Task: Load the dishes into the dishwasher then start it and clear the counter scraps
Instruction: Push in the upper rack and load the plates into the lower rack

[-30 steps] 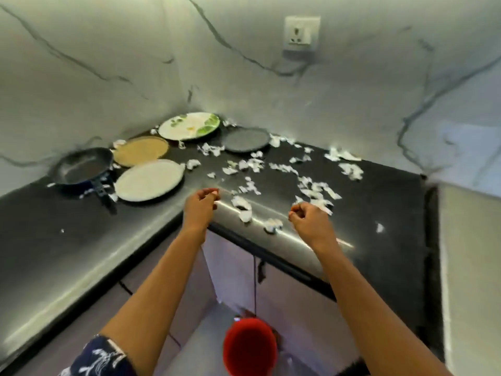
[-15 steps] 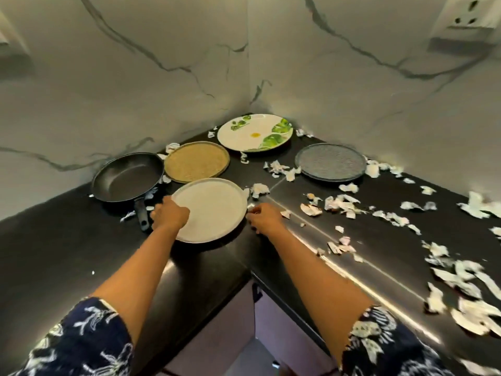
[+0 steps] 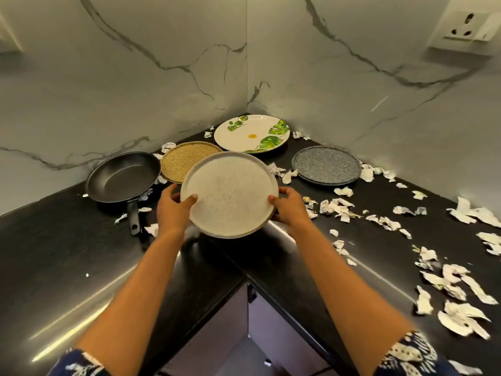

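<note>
While gripped at opposite rims by the left hand point(image 3: 173, 210) and the right hand point(image 3: 291, 207), held tilted above the glossy black bench point(image 3: 67, 253) corner: a round, empty, speckled cream plate point(image 3: 229, 194). Flat behind it: grainy tan plate point(image 3: 184, 161), leaf-print plate point(image 3: 252, 126) bearing a small yellow sticker point(image 3: 252, 136) with unreadable writing, blue-grey speckled plate point(image 3: 326, 165), empty black frying pan point(image 3: 123, 177). Torn white paper scraps point(image 3: 461, 316) strewn rightward.

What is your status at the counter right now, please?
Left hand and right hand grip the white plate by its rim. Plate tilted, above the counter. Nearby pan and paper scraps, none blocking.
</note>
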{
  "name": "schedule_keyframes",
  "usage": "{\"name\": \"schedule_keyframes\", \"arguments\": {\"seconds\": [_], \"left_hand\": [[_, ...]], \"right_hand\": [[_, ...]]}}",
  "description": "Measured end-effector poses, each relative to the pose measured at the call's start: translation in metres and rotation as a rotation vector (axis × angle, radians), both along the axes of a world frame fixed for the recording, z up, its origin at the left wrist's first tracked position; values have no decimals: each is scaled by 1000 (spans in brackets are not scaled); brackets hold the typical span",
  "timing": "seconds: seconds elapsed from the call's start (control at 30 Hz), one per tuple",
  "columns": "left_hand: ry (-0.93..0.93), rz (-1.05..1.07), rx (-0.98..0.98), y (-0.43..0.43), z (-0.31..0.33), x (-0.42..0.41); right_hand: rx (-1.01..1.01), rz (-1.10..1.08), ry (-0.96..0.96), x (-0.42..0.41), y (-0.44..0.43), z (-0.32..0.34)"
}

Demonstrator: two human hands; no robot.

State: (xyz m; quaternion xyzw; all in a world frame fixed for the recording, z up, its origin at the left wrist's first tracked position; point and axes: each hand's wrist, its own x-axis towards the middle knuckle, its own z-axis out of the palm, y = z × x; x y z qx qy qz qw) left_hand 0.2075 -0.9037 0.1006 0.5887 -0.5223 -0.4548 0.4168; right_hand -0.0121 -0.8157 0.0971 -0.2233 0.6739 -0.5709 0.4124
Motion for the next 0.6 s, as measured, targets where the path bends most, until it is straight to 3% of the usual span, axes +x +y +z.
{"name": "schedule_keyframes", "arguments": {"seconds": [0.1,0.17,0.3,0.47,0.6], "left_hand": [[346,-105,218,15,16,-31],[469,-132,284,24,23,-54],[514,-78,253,35,31,-97],[554,30,210,28,32,-133],[591,98,177,22,25,-155]], "right_hand": [[7,4,-25,-28,21,18],[16,17,-33,-50,34,28],[82,25,94,-113,39,38],[405,-150,537,-209,22,22],[509,-191,482,-255,3,1]]}}
